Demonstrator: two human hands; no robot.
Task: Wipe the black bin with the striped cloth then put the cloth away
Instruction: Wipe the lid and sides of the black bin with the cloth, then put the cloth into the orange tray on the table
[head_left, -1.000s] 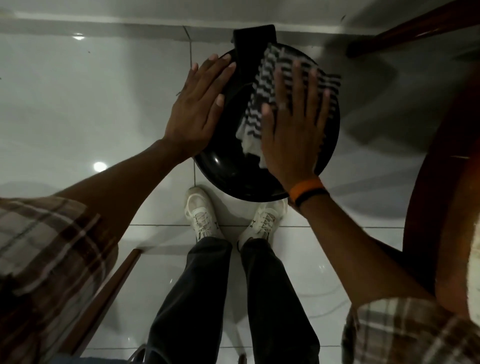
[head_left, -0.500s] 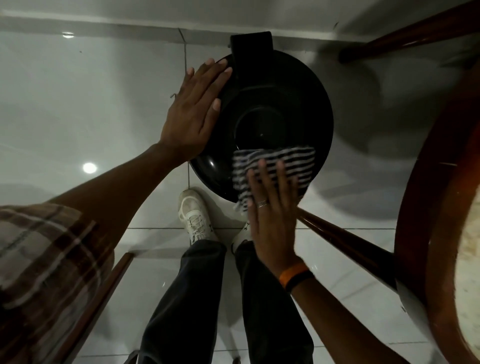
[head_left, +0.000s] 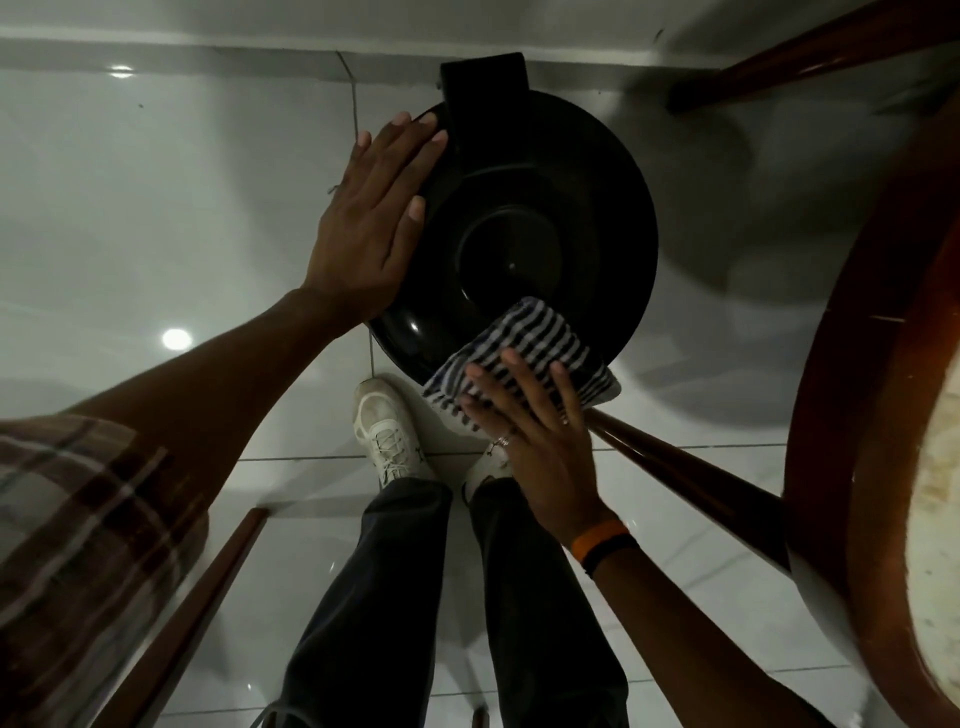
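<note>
The black bin (head_left: 561, 208) stands on the white tiled floor in front of my feet, seen from above with its round glossy lid closed. My left hand (head_left: 369, 228) lies flat with fingers spread on the lid's left edge. The striped cloth (head_left: 524, 343), dark and white stripes, is folded and pressed on the lid's near right rim. My right hand (head_left: 535, 436) presses on the cloth, fingers extended over its near part; an orange and a black band sit on that wrist.
A round wooden table (head_left: 852, 395) fills the right edge, with a wooden leg (head_left: 691, 478) slanting under my right hand and another leg (head_left: 789, 57) at top right. A wooden bar (head_left: 192, 618) lies at lower left. My white shoes (head_left: 389, 431) stand just before the bin.
My right hand has dragged the striped cloth from the lid's far right down to its near right rim. The left hand has stayed flat on the lid's left edge.
</note>
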